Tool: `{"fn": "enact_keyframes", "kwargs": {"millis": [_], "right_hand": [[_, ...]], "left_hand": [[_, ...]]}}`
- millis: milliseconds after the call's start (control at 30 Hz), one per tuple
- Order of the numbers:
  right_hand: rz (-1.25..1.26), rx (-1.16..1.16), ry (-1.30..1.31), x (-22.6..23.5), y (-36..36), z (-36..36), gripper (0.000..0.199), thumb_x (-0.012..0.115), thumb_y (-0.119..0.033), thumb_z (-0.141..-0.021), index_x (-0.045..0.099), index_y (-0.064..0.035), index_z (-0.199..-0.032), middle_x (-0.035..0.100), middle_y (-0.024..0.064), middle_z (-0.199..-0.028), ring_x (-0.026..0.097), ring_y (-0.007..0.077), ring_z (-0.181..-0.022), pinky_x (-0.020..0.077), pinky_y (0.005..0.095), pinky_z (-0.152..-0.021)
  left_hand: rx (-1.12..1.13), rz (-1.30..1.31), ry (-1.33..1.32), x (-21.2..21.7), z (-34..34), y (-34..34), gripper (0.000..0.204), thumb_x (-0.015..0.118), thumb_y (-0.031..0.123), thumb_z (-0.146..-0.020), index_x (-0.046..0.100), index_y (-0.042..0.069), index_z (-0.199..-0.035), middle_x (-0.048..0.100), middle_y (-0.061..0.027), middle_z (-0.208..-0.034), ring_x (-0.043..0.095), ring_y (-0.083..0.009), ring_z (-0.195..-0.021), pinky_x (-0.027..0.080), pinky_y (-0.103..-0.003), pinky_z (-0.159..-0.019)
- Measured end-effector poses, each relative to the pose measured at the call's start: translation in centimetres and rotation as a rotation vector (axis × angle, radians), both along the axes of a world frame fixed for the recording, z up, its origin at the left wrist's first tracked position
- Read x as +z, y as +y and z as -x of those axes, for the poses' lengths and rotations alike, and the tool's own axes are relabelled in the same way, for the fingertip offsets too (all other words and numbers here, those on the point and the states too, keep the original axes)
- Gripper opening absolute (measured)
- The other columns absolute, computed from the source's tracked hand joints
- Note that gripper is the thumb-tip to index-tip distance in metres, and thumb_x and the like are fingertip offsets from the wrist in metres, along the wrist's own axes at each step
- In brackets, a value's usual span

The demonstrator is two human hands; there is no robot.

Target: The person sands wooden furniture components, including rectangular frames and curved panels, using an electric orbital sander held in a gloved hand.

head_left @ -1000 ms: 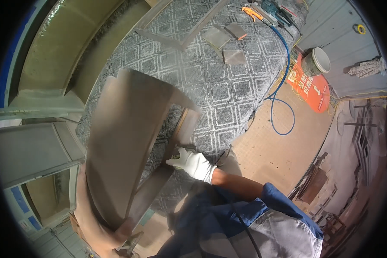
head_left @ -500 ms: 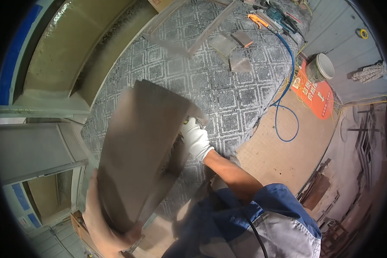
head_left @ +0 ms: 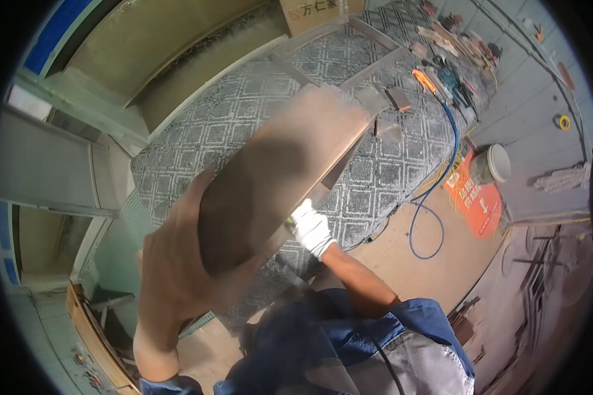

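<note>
Brown panel (head_left: 263, 178) has swung toward the far edge of the tabletop (head_left: 178, 151), left hand (head_left: 178, 257) with it

Nearest the body, the bare left hand's grip is closed on the panel's near end. The panel tilts over the middle of the tabletop, its far end blurred. At its right edge is the right hand (head_left: 311, 228), white-gloved, fingers curled by something small and yellow-green; I cannot tell whether that grip is closed on it. Farther along, toward the tabletop's right edge, lie small blocks (head_left: 398, 100) and a grey plate (head_left: 371, 98). Near them are an orange-handled tool (head_left: 423, 80), whose blue hose (head_left: 453, 128) runs off that edge, and a teal power tool (head_left: 451, 82). A rectangular frame (head_left: 373, 68) lies near the far edge, a cardboard box (head_left: 319, 18) behind it.
</note>
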State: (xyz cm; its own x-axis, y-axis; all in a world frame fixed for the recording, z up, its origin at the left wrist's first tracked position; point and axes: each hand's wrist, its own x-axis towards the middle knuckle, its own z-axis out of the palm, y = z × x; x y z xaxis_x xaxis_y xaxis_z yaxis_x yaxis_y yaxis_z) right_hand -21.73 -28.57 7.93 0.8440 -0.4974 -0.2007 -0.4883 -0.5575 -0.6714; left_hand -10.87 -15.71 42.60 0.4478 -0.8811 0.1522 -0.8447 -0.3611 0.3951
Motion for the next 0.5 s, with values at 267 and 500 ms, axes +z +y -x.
{"fn": "enact_keyframes", "kwargs": {"millis": [267, 500], "right_hand": [[0.051, -0.1, 0.026, 5.5, -2.7, 12.3, 0.07, 0.081, -0.027, -0.084, 0.056, -0.0334, -0.15, 0.06, 0.0223, -0.117, 0.068, 0.0399, -0.096, 0.0586, 0.0441, -0.086], [0.122, -0.511, 0.096, 4.3, 0.4, 22.6, 0.079, 0.089, -0.019, -0.075, 0.059, -0.031, -0.147, 0.06, 0.0166, -0.122, 0.069, 0.0376, -0.102, 0.0582, 0.043, -0.09]], "left_hand": [[-0.129, -0.094, 0.057, 1.1, -4.3, -1.1, 0.086, 0.089, 0.035, -0.066, 0.052, 0.005, -0.138, 0.071, -0.0223, -0.111, 0.073, -0.0418, -0.099, 0.058, -0.048, -0.085], [-0.464, 0.097, -0.136, -1.0, -4.1, 0.0, 0.088, 0.092, 0.037, -0.062, 0.058, 0.009, -0.138, 0.071, -0.0169, -0.116, 0.074, -0.0328, -0.098, 0.058, -0.043, -0.085]]}}
